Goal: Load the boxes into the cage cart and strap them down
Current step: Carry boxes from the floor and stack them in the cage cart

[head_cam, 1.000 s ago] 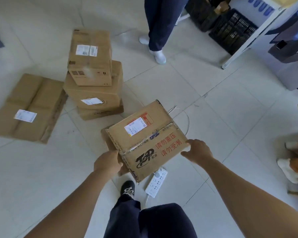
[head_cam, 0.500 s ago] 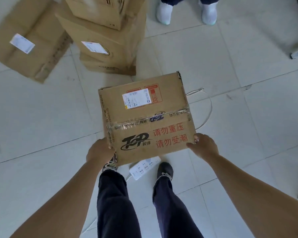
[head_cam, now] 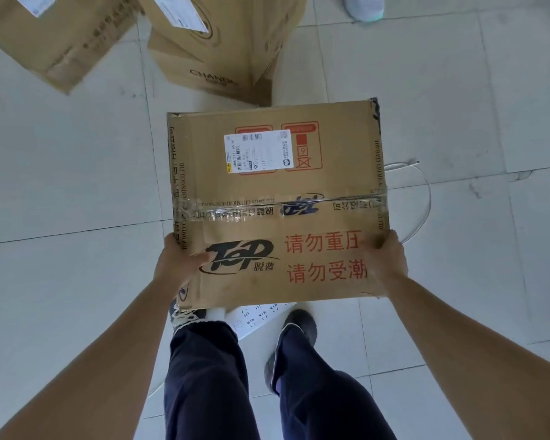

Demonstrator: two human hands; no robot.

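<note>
A cardboard box (head_cam: 277,201) hangs between the two hands, above the floor (head_cam: 77,185) and just in front of the person's legs. The left hand (head_cam: 178,265) clamps its near left corner, thumb lying flat across the top and the fingers hidden down the side. The right hand (head_cam: 386,265) grips the near right edge in the same way, its fingers out of sight behind the box wall. The box is brown corrugated card, roughly square on top, scuffed and torn at the corners, with wrinkled clear tape (head_cam: 267,209) along the middle seam, a white shipping label (head_cam: 258,152) on the far flap, and a black logo and red print on the near flap. The floor is pale glossy tile with thin grey joints. Beyond the box stands another brown carton (head_cam: 219,42), and a wider one (head_cam: 54,36) lies to its left. A white power strip (head_cam: 254,315) shows under the near edge, and a thin white cable (head_cam: 423,198) loops to the right.
</note>
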